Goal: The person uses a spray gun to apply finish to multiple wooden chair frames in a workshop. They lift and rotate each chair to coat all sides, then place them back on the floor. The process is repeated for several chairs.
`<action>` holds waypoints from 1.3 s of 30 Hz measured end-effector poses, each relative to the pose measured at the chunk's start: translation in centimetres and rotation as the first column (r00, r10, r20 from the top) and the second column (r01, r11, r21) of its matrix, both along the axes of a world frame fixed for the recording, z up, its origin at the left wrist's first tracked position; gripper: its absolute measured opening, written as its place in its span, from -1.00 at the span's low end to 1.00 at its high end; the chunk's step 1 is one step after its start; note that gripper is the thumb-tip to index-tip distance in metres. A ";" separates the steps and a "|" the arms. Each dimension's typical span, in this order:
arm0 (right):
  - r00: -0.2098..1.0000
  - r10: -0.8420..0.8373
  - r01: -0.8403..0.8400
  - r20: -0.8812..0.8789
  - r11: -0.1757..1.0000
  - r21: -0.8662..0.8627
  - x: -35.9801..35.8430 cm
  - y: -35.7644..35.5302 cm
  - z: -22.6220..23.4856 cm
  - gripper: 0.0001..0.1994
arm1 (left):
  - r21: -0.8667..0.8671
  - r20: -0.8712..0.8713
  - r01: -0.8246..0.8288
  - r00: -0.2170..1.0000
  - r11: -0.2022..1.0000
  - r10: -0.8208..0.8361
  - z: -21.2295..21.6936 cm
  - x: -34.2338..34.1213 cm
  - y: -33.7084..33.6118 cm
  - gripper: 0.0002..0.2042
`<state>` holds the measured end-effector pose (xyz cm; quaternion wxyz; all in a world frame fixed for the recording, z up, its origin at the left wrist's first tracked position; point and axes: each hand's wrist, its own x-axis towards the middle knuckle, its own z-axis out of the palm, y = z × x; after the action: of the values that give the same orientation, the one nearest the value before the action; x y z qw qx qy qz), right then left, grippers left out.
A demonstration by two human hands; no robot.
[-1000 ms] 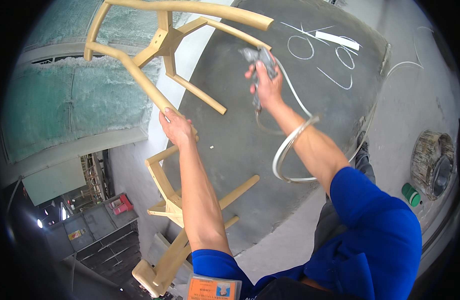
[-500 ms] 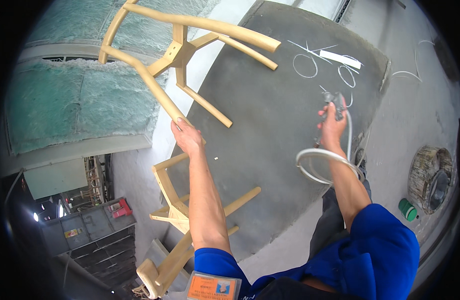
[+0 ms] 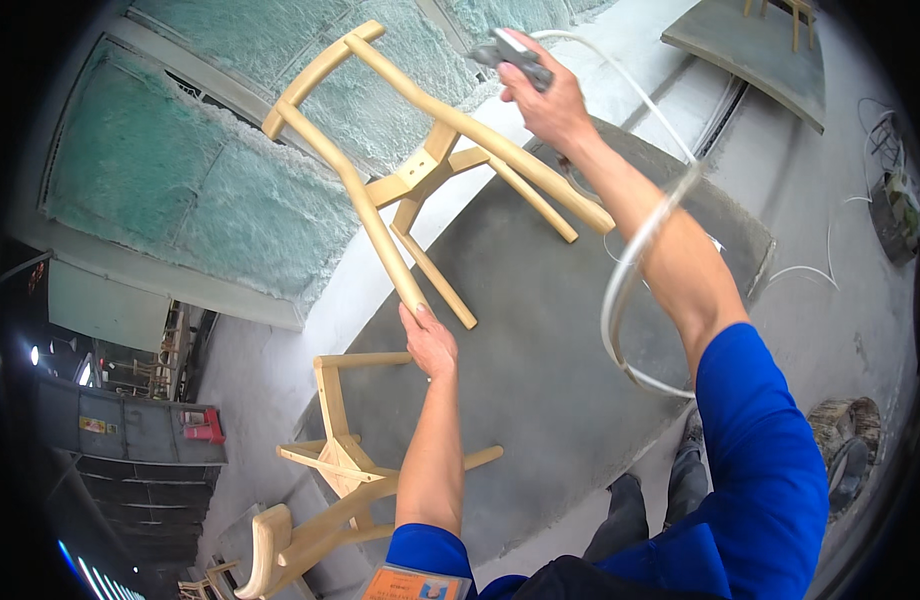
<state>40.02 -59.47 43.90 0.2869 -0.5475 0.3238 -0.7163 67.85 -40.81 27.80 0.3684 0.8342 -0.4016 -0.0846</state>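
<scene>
My left hand (image 3: 432,348) is closed around the lower end of a leg of a pale wooden chair frame (image 3: 420,168). The frame lies tilted over the far left edge of a grey tabletop (image 3: 550,390), its curved back rail pointing away from me. My right hand (image 3: 560,108) grips a grey spray gun (image 3: 518,60), raised beyond the chair's far side with its nozzle toward the left. A white hose (image 3: 612,300) runs from the gun and loops past my right forearm. A second wooden chair frame (image 3: 332,400) stands close by my left forearm.
Water runs down teal panels (image 3: 130,170) along the left and far side. Another grey table (image 3: 740,60) holds part of a chair at the far right. A round, rough-sided drum (image 3: 845,430) stands on the right floor. A red object (image 3: 208,425) rests on a cabinet at the left.
My right hand has swung the spray gun up and to the left, beyond the chair, pulling the hose along. The held chair frame has turned slightly and sits lower and further right in view.
</scene>
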 end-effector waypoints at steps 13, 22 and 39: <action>0.911 -0.302 0.260 -0.281 0.949 -0.177 2.7 0.2 2.2 -0.52 | 0.023 -0.058 -0.026 0.998 0.999 0.028 -0.4 -1.2 1.6 -0.42; 0.897 -0.167 0.040 -0.410 0.953 -0.301 13.5 1.9 4.4 -0.53 | 0.012 -0.081 0.006 0.997 1.000 -0.005 -0.3 -1.5 2.2 -0.43; 0.739 -0.080 -0.157 -0.669 0.945 -0.286 27.2 11.1 5.1 -0.50 | -0.019 -0.115 0.070 0.991 0.997 -0.072 -2.0 -1.8 3.8 -0.43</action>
<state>67.18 -48.37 49.03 0.0719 -0.8148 0.2719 -0.5071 66.05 -36.99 25.76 0.3940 0.8103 -0.4096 -0.1427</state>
